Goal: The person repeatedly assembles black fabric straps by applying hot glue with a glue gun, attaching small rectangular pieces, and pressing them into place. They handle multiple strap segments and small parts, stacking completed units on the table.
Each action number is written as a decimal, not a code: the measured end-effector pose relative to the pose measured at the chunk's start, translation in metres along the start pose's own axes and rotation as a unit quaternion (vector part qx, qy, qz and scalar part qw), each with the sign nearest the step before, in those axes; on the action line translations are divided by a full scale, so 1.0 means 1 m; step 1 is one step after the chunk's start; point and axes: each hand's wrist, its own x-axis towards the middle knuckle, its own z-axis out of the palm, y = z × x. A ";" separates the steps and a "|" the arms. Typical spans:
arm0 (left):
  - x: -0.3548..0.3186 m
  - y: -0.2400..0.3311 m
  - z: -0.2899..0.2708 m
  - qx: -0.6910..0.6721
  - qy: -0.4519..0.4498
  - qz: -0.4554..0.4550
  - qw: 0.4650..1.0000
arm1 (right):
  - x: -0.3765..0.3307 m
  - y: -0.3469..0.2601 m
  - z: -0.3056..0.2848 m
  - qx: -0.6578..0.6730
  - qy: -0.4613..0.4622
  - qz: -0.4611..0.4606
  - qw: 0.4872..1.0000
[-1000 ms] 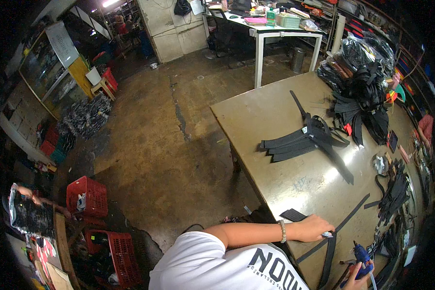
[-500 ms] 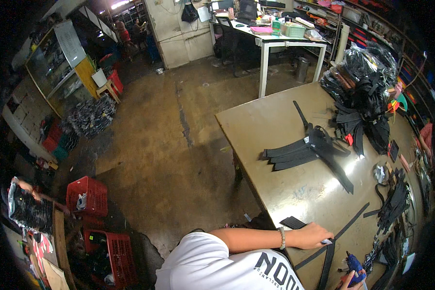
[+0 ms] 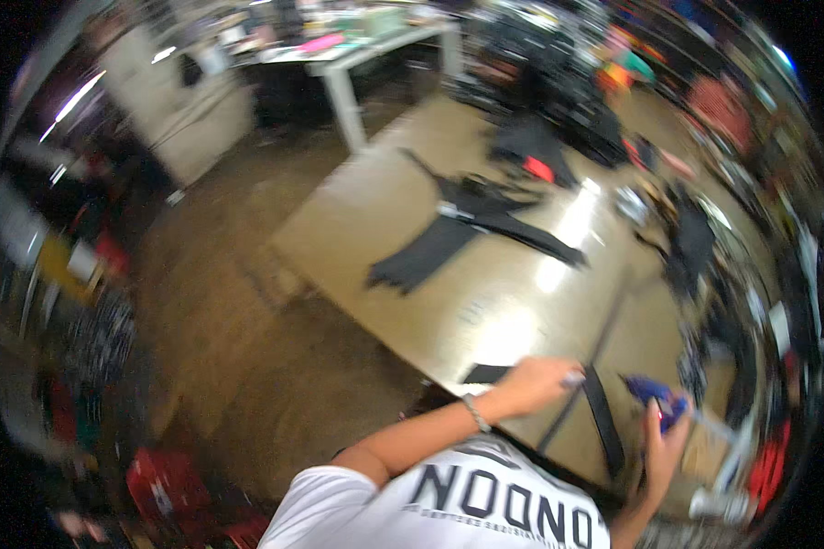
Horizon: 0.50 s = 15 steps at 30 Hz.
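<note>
My left hand (image 3: 540,384) is closed over the near part of the table, pinching a small pale piece at its fingertips, blurred and too small to name. Beside it lie a short black strap (image 3: 488,373) and a wider black strap (image 3: 604,421) running toward me. A long thin dark strip (image 3: 604,334) crosses the tabletop diagonally past the fingers. On the right, my right hand (image 3: 666,439) grips a blue glue gun (image 3: 652,390), its dark nozzle pointing left toward the straps.
A bundle of black straps (image 3: 458,224) lies mid-table (image 3: 339,229). Plastic-wrapped black goods (image 3: 540,73) are heaped at the far end, near a red piece (image 3: 538,169). More dark straps (image 3: 691,238) crowd the right side. A white-legged desk (image 3: 343,105) stands beyond; a red crate (image 3: 165,485) sits lower left.
The view has swung to the right and blurred. My right hand has come further into view, with the glue gun raised nearer the straps. The left hand still pinches the small piece.
</note>
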 end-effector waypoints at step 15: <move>0.006 0.019 -0.002 0.144 0.009 0.017 0.989 | 0.021 0.005 0.022 -0.142 -0.103 -0.089 0.980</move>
